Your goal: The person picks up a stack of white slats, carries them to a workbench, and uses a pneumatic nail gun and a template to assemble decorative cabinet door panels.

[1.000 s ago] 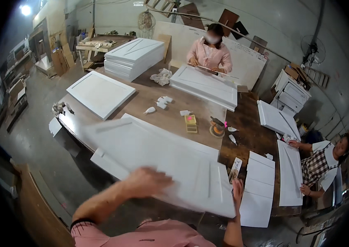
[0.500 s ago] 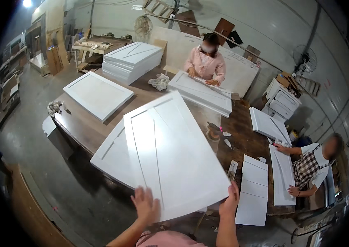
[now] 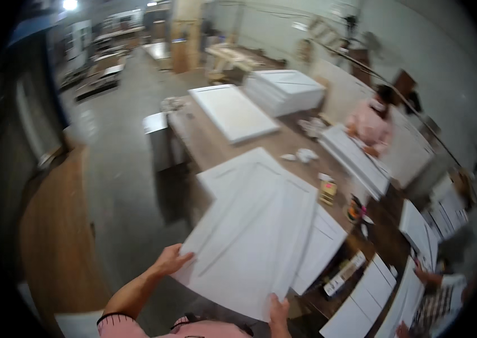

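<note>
I hold a large white cabinet door panel (image 3: 244, 242), tilted, with dark grooves running along its face. My left hand (image 3: 172, 260) grips its left edge near the lower corner, thumb on top. At the near right corner my right hand (image 3: 278, 313) closes on the edge, the thumb on the face and the other fingers largely hidden. Beneath the held panel another white panel (image 3: 324, 243) shows on the table; the held one covers most of it. The picture is blurred by motion.
On the brown worktable (image 3: 196, 127) lie a single white panel (image 3: 235, 112), a panel stack (image 3: 286, 93), a yellow bottle (image 3: 327, 191) and a tape roll (image 3: 354, 211). One co-worker (image 3: 371, 124) stands across; another (image 3: 435, 298) works at right. A brown board (image 3: 58, 225) lies at left.
My view has swung left, so the table and co-workers appear further right. The held panel has turned and shifted; my left hand now grips its left edge instead of lying near its lower edge.
</note>
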The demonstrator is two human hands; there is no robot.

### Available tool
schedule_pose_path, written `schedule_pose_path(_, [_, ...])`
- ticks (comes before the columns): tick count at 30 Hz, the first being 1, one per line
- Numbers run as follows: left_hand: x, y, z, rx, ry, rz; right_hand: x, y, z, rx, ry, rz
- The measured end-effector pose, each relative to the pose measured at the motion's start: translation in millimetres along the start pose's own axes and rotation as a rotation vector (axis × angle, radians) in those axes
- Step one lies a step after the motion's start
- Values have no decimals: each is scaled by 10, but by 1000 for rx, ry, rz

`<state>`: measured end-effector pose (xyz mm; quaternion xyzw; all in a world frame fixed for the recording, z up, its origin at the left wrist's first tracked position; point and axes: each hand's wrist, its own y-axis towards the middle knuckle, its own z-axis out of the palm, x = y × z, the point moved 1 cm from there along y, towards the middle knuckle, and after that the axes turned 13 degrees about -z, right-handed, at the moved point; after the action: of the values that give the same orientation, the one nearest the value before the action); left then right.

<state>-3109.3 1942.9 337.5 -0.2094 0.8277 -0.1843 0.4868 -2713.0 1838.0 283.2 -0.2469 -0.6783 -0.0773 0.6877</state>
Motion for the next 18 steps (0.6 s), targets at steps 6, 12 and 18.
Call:
schedule_pose_path(6, [551,-1091,-65,-175,-138,-89,-79,-126,-21,242,-26,-203])
schedule_pose_path(12, [1822,-1980,-120,-507,-462,-248,606,-552,1071,585,-288,-325])
schedule_pose_path(18, [3582,-2469,71,-927,-773,-339,-3,-658,2775,1149,-358,-363])
